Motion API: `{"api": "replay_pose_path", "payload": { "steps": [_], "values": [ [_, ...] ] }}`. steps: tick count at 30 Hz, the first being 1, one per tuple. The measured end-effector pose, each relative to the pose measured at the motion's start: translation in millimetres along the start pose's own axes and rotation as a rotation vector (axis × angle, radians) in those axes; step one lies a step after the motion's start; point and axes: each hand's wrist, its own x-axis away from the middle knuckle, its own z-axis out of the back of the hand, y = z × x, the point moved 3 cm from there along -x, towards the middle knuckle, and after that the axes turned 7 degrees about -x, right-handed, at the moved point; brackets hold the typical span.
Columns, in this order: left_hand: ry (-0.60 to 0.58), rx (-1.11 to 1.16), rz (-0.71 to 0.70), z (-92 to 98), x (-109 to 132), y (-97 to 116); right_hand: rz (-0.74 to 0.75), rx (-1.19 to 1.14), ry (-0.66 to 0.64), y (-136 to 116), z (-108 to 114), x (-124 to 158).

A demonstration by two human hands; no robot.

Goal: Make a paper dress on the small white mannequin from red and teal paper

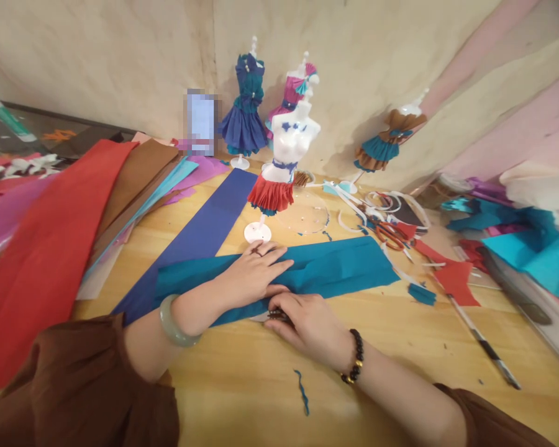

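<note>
A long teal crepe-paper strip (345,267) lies across the wooden table in front of me, its surface a little creased. My left hand (256,271) rests on the strip with fingers stretched out, pressing it flat. At the strip's near edge, my right hand (302,326) is closed around a small dark patterned object (278,315); a pale flat end shows to its left, and the fingers hide the rest. Partly beneath the teal strip, a dark blue paper strip (205,217) runs diagonally. A white mini mannequin (293,139) with a red pleated skirt (271,189) stands just beyond my left hand.
Behind stand mannequins in a blue-teal dress (249,102), a pink dress (292,93) and a brown-teal dress (384,139). Red paper (60,248) and brown paper (135,177) are stacked left. Orange-handled scissors (391,236), scraps and a pen (487,347) lie right.
</note>
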Motion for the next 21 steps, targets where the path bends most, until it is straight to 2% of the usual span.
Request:
{"api": "replay_pose_path", "payload": {
  "steps": [21],
  "values": [
    [-0.015,0.021,0.015,6.4,-2.1,2.8,0.022,0.019,0.007,-4.8,-2.9,-0.7]
  ]
}}
